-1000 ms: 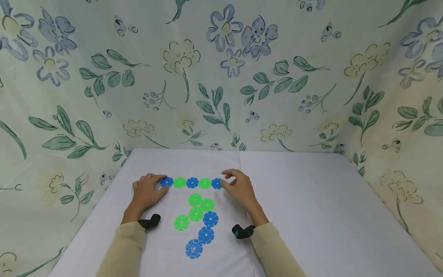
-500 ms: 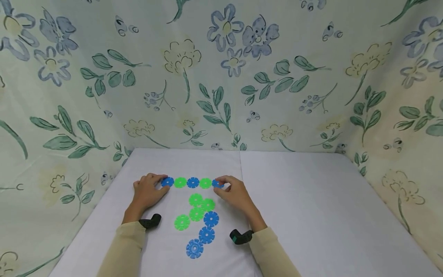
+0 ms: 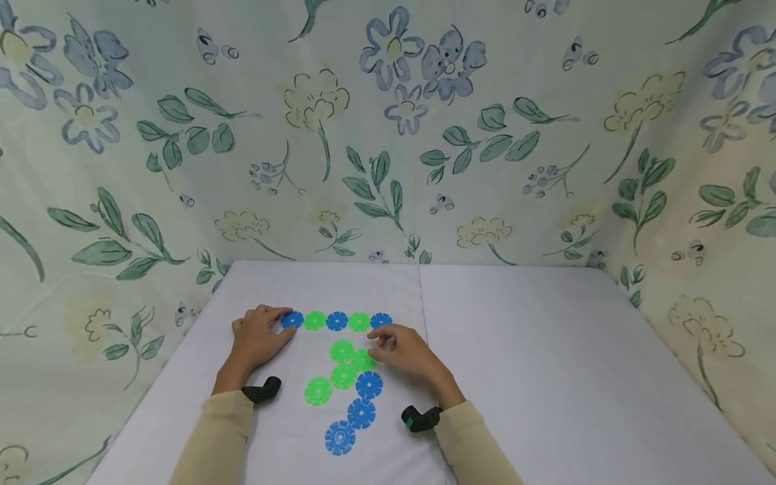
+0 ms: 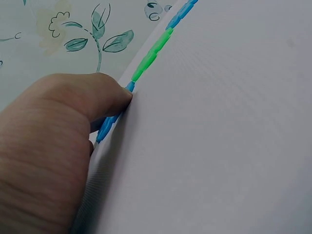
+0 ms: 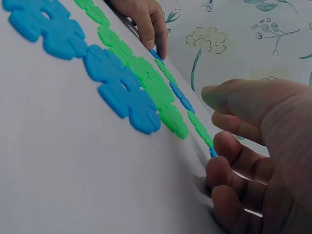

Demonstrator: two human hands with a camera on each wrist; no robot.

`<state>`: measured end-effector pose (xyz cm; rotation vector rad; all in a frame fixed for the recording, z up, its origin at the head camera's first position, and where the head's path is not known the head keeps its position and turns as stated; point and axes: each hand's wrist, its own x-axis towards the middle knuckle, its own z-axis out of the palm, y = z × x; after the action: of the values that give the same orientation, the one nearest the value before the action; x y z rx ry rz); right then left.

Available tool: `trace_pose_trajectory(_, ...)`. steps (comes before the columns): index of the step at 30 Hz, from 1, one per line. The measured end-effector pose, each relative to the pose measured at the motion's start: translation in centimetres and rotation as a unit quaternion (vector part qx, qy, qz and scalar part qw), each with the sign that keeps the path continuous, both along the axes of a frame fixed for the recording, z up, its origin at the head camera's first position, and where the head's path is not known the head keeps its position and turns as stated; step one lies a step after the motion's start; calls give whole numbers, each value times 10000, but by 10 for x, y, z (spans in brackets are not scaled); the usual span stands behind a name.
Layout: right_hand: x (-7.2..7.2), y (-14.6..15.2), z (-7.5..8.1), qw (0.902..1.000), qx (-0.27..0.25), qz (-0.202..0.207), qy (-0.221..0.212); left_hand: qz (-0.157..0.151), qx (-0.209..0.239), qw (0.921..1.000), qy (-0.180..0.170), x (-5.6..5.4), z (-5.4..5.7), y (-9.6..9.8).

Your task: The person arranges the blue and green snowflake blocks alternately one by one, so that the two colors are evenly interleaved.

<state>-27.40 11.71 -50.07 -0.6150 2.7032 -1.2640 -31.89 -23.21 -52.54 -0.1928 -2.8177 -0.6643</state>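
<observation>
A row of alternating blue and green notched plastic discs runs across the white cloth. My left hand [image 3: 257, 337] holds the blue disc [image 3: 292, 320] at its left end between thumb and index finger; the left wrist view shows the thumb [image 4: 114, 95] on its edge. The row's right-end blue disc [image 3: 380, 319] lies just beyond the fingers of my right hand [image 3: 409, 353]. That hand is loosely bent and holds nothing, its fingertips overlapping a green disc [image 3: 362, 361] in the head view. Thumb and fingers stand apart in the right wrist view.
Nearer to me lie loose green discs [image 3: 318, 391] and blue discs [image 3: 361, 413], several overlapping or close together. The white cloth [image 3: 545, 364] spreads to the right, and a floral curtain [image 3: 388, 135] stands behind. Each wrist wears a black camera [image 3: 421, 419].
My right hand came to the row's right-end blue disc, then let go and drew back towards me, over the loose green discs. My left hand stays on the left-end disc.
</observation>
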Motion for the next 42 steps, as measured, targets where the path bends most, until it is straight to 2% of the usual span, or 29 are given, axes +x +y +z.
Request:
trace_pose_trajectory(8, 2, 1, -2, 9995, 303, 63, -108, -39, 0, 10000, -4, 0, 0, 0)
trace_pose_trajectory(16, 2, 1, -1, 9985, 526, 148, 81, -51, 3, 10000, 6, -2, 3, 0)
trace_pose_trajectory(27, 2, 2, 0, 9978, 613, 245, 104, -7, -39, 10000, 4, -2, 1, -1)
trace_pose_trajectory(42, 3, 0, -3, 9971, 670, 243, 282, -7, -106, 9999, 28, 3, 4, 2)
